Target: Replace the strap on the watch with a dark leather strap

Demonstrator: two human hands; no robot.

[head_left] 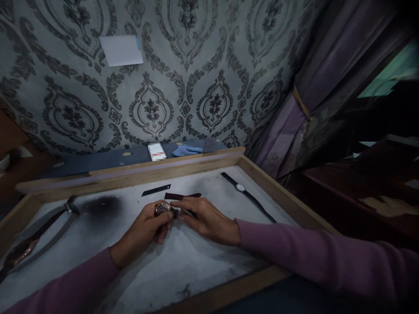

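A gold-rimmed round watch (163,208) is gripped in my left hand (145,224), its face tilted up and the thumb along its lower edge. A short dark strap piece (176,213) sticks out at its right side. My right hand (209,218) is closed round a slim dark tool (188,212), with the index fingertip touching the watch's right edge. Just beyond the hands, a dark red strap (182,196) lies beside a black blade (156,190). To the right lies a watch with a white dial (240,188) and a dark strap.
The wooden rim (137,169) of a shallow white-bottomed tray surrounds the work. At its left, a large watch (22,254) with a strap and metal buckle lies. Behind the rim are a small white pack (157,151) and a blue cloth (187,150). A purple curtain (284,126) hangs right.
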